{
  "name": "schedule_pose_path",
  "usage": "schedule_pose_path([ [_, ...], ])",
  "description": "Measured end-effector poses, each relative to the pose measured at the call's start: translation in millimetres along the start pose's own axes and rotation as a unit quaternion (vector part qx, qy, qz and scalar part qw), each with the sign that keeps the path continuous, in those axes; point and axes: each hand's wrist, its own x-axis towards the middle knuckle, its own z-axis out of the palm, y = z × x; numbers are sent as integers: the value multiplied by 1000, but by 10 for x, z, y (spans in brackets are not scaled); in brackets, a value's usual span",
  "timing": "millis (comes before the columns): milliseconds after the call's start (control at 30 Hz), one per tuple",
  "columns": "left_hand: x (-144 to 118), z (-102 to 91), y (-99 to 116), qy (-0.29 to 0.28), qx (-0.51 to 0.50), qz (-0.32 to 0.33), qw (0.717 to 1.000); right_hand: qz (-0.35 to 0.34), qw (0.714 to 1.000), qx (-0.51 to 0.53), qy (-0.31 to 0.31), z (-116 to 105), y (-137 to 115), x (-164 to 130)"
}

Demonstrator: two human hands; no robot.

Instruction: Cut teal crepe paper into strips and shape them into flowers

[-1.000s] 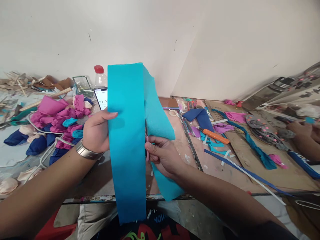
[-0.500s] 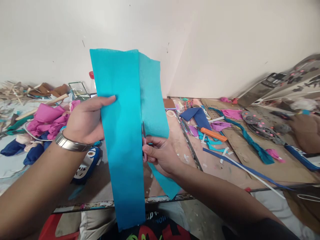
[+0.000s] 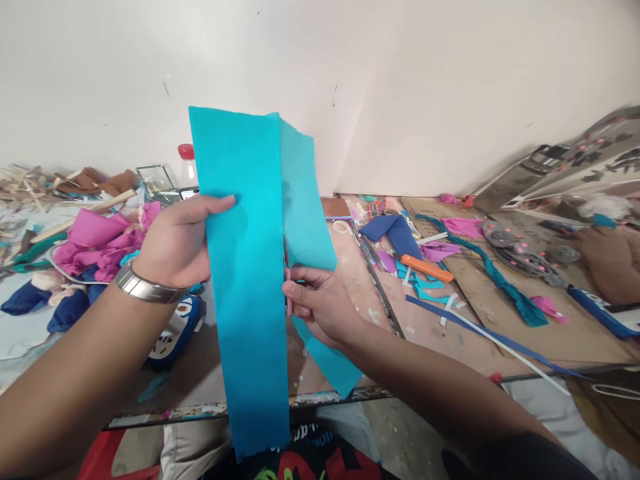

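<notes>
A long sheet of turquoise felt (image 3: 250, 280) hangs upright in front of me, split lengthwise by a cut. My left hand (image 3: 175, 243) pinches its left strip, thumb on the front. My right hand (image 3: 320, 307) grips small pink-handled scissors (image 3: 287, 283) whose blades stand in the cut. The right strip (image 3: 307, 220) leans away behind my right hand and hangs down past the table edge.
A pile of pink and blue fabric pieces (image 3: 95, 240) lies at the left with a red-capped bottle (image 3: 187, 163) behind. Scraps, an orange cutter (image 3: 426, 268) and a teal fabric rope (image 3: 500, 283) litter the table. Another person's hand (image 3: 607, 257) works at the right edge.
The felt rose and shifted left between the first two frames, then settled slightly lower. The scissors moved up along the cut, and the blades closed.
</notes>
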Motion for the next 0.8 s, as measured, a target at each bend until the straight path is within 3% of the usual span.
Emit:
schedule_pose_path([
  [300,2,-13,25,-11,23,20,999,-7,1000,-2,6,-5,22,10],
  [533,-27,49,102,-5,146,161,976,-31,999,-24,-19,-28,39,-2],
  [633,-42,141,294,-11,225,225,948,-43,997,-57,-29,-47,55,-1],
  [733,-22,199,600,18,373,256,891,-51,995,-80,-40,-66,74,11],
  [800,36,139,839,26,435,202,877,-57,994,-82,-45,-82,94,23],
])
